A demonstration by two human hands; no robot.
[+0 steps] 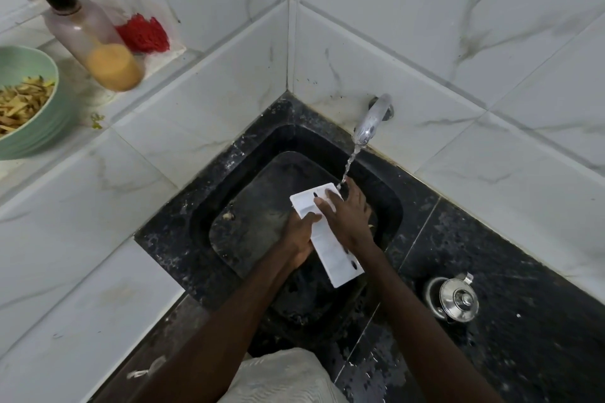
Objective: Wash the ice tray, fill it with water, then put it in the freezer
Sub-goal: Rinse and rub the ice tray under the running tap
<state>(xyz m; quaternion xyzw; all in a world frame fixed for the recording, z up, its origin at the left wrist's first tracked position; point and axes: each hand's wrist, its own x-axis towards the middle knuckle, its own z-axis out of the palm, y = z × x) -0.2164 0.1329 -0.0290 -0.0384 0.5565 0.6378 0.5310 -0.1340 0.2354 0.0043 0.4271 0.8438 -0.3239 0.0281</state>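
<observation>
The ice tray (330, 250) is a long white plastic rectangle, held slanting above the black sink (248, 232), its far end under the running water stream (348, 167), its near end lower.

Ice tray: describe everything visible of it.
The ice tray is a long white rectangle, seemingly plastic, with faint dividing lines and dark spots near both ends. It is held slanted over the black sink, its far end under the water stream from the tap. The left hand grips its left edge; the right hand lies across its top, fingers spread.
</observation>
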